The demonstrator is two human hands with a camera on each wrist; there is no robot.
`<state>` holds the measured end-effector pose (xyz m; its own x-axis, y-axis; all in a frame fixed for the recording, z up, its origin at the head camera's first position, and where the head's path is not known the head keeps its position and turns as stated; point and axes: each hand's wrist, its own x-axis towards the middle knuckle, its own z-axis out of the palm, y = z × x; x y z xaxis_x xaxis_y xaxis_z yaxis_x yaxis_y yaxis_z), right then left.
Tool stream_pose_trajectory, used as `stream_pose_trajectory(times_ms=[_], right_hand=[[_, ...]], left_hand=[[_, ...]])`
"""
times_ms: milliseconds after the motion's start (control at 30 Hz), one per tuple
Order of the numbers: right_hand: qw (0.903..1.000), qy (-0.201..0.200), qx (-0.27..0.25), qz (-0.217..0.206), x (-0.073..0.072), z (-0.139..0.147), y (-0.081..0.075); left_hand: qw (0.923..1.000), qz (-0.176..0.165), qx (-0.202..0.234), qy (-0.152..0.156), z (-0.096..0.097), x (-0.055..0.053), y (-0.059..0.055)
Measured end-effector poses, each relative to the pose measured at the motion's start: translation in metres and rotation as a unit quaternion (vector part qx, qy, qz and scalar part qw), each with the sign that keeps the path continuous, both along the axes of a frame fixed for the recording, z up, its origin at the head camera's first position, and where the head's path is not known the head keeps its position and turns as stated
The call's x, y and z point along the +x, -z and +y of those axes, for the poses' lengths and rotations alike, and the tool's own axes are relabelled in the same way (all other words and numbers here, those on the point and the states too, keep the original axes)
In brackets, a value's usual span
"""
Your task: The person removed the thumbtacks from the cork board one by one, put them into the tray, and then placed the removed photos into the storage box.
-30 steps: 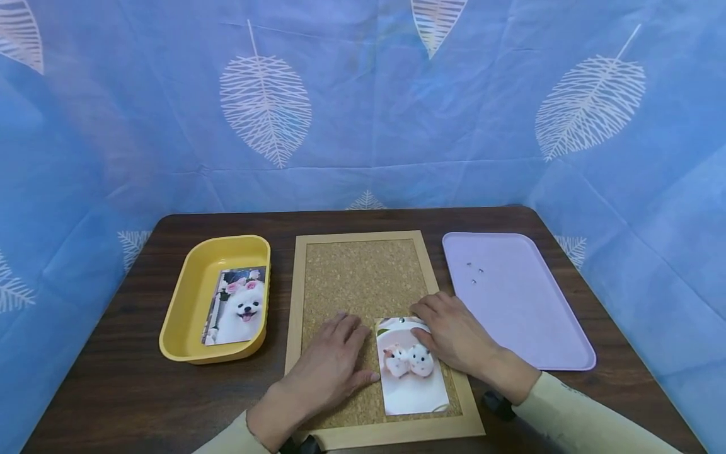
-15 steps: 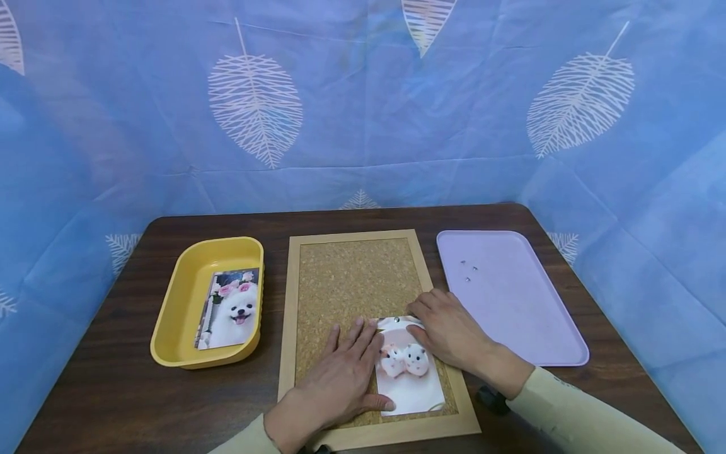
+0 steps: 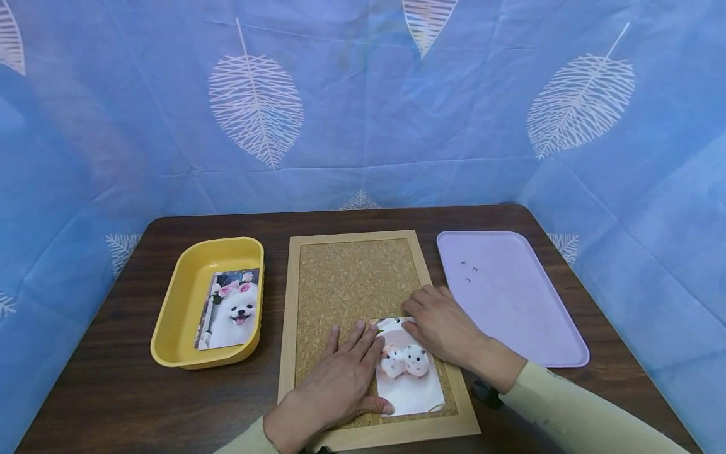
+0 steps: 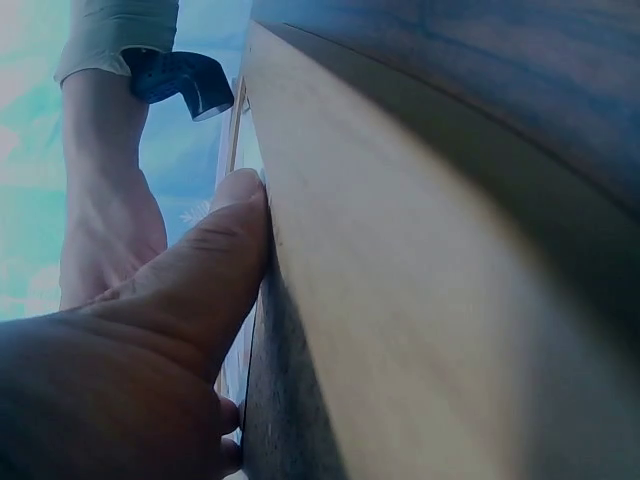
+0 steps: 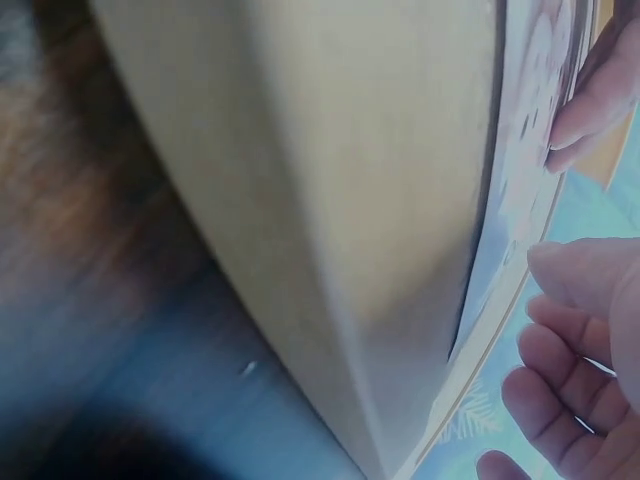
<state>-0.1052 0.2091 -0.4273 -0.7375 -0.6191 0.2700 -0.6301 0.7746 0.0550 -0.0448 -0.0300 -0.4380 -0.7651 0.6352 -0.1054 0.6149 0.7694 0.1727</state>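
Note:
A photo of two hamsters (image 3: pixel 411 394) lies on the lower right of a wood-framed cork board (image 3: pixel 357 271). A small shiny pin (image 3: pixel 396 320) sits at its top edge. My left hand (image 3: pixel 340 372) rests with fingers spread over the cork, its fingertips and thumb on the photo's left edge. My right hand (image 3: pixel 445 325) is at the photo's upper right corner, its fingers loosely bent; in the right wrist view its thumb (image 5: pixel 580 270) stands close over the board with nothing seen between thumb and fingers. The left wrist view shows the left thumb (image 4: pixel 225 240) beside the wooden frame.
Left of the board stands a yellow tray (image 3: pixel 170 328) with a photo of a white dog (image 3: pixel 238 315) in it. To the right, a lilac tray (image 3: pixel 522 302) bears several tiny metal pins (image 3: pixel 468 280). A dark wood table (image 3: pixel 113 378) carries everything, before a blue leaf-patterned cloth.
My left hand has moved right, from the cork onto the photo's left edge, and its thumb now lies on the photo. My right hand has shifted slightly left along the photo's top corner.

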Motion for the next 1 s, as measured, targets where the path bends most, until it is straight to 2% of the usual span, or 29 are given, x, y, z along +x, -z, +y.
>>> stream_pose_trajectory(times_ms=[333, 600, 1000], right_hand=[[0.9998, -0.02, 0.007, -0.005, -0.003, -0.003, -0.001], [0.999, -0.032, 0.031, 0.001, -0.012, -0.005, 0.0], [0.9977, -0.047, 0.049, 0.007, -0.02, -0.005, -0.001]], left_hand=[[0.9999, 0.005, -0.009, 0.012, -0.001, -0.001, 0.0], [0.9992, 0.029, -0.01, 0.025, -0.002, -0.007, -0.003], [0.9986, -0.027, -0.025, 0.037, -0.009, -0.008, 0.001]])
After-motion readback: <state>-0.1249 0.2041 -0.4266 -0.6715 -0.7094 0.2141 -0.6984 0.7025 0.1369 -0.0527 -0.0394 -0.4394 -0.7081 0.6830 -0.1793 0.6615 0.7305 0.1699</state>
